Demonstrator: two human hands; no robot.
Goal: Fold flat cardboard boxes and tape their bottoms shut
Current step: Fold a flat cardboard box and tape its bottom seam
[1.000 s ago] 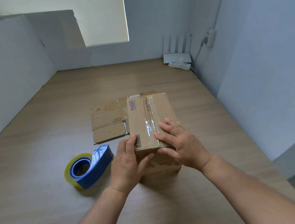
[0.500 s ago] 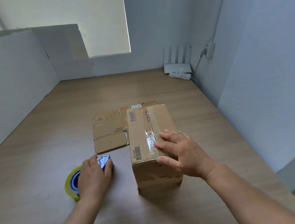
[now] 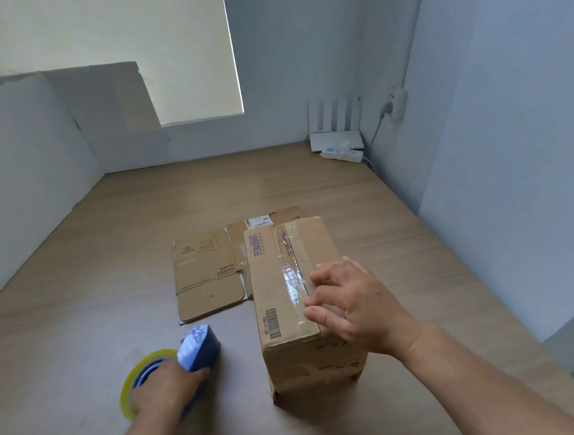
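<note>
- Since a second ago the left hand [image 3: 165, 385] has left the cardboard box [image 3: 283, 324] and now curls over the blue tape dispenser [image 3: 201, 347] at lower left of the frame, gripping it; its yellowish tape roll [image 3: 128, 384] shows beside the knuckles.
- Right hand [image 3: 354, 308] stays on the box top, fingers spread and nearly straight, fingertips on the shiny clear tape strip [image 3: 292, 278] along the seam, holding nothing.
- Centre frame, the box stands on the wooden table [image 3: 79, 302], taped side up, just right of the dispenser.
- Flattened cardboard [image 3: 208, 278] lies on the table behind the box, to its left.
- A white router [image 3: 336, 138] and a power strip [image 3: 342, 153] sit in the far corner, upper right.
</note>
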